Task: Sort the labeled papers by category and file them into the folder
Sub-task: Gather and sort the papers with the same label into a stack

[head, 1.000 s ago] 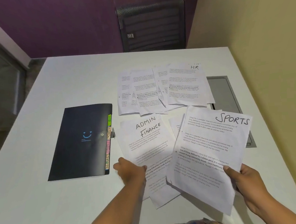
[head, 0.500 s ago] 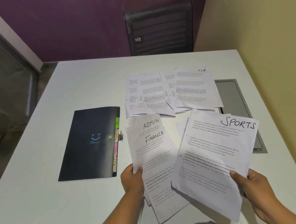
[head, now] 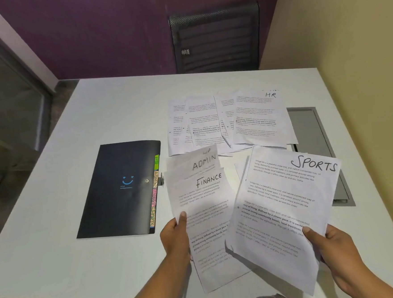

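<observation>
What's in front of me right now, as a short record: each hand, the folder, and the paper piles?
left hand: grips the FINANCE sheet by its left edge, thumb on top
right hand: holds the SPORTS sheet at its lower right corner
ADMIN sheet: partly under the FINANCE sheet
HR pile: fanned out at the far side of the table
folder: closed, left of the papers, coloured tabs along its right edge

1 head-worn wide-angle view looks forward and down, close over the white table (head: 118, 107).
</observation>
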Motion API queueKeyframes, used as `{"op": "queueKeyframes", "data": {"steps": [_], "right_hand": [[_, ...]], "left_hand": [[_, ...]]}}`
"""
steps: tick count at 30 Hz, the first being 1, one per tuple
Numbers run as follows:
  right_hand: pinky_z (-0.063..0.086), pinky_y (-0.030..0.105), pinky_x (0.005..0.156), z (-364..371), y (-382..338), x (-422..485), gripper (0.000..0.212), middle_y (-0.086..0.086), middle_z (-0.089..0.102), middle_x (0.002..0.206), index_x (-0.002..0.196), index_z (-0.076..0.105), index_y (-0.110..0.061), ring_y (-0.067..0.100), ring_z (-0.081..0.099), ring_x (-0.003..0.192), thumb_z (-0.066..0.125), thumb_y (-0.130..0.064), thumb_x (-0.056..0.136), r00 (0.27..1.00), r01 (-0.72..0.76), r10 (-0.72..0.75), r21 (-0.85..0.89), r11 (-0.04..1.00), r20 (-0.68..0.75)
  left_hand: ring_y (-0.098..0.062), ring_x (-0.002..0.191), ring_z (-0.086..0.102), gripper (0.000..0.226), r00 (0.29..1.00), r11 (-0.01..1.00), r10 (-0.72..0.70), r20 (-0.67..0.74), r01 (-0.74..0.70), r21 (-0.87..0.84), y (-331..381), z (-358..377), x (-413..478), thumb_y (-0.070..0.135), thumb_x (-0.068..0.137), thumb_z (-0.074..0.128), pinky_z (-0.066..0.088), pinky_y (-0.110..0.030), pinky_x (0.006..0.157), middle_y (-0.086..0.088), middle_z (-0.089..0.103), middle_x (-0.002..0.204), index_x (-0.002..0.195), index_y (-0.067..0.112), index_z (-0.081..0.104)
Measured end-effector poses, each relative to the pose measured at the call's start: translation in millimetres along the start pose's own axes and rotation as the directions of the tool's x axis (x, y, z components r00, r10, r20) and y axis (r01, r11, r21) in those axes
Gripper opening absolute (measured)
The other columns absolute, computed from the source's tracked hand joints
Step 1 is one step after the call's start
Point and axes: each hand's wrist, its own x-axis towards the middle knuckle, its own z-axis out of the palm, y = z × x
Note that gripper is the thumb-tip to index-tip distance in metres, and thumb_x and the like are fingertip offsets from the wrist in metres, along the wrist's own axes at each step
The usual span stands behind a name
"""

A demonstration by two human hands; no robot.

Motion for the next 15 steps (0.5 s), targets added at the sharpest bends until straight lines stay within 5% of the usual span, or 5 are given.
{"op": "queueKeyframes", "data": {"steps": [9, 12, 15], "right_hand": [[0.047, 0.035, 0.064, 0.5, 0.3, -2.0, 0.010, 0.006, 0.079, 0.084, 0.096, 0.074, -0.013, 0.030, 0.067, 0.073, 0.066, -0.010, 0.092, 1.000, 0.001, -0.002, 0.005, 1.000, 0.006], [0.049, 0.037, 0.066, 1.2, 1.8, -0.7, 0.010, 0.007, 0.079, 0.087, 0.096, 0.074, -0.014, 0.031, 0.069, 0.076, 0.066, -0.010, 0.092, 1.000, 0.005, -0.005, 0.002, 1.000, 0.014], [0.044, 0.037, 0.065, 1.7, 3.6, 1.3, 0.009, 0.015, 0.078, 0.089, 0.095, 0.075, -0.011, 0.028, 0.063, 0.073, 0.067, -0.010, 0.091, 1.000, 0.003, -0.003, 0.012, 1.000, 0.013]], "left_hand": [[-0.028, 0.077, 0.073, 0.008, 1.000, 0.996, 0.003, -0.010, -0.002, 0.086, -2.8, -1.2, 8.2, 0.018, 0.094, 0.066, 0.063, -0.043, 0.072, -0.004, 0.075, 0.086, 0.092, 0.013, 0.072], [-0.027, 0.068, 0.071, 0.025, 1.000, 1.000, -0.002, -0.028, 0.003, 0.026, -0.8, -1.1, 5.5, 0.026, 0.093, 0.067, 0.062, -0.039, 0.067, -0.006, 0.074, 0.075, 0.075, 0.010, 0.066], [-0.021, 0.051, 0.055, 0.049, 0.998, 1.000, -0.024, -0.063, 0.023, -0.021, 1.1, 0.9, 3.4, 0.039, 0.092, 0.066, 0.041, -0.026, 0.052, -0.005, 0.059, 0.056, 0.058, 0.011, 0.043]]}}
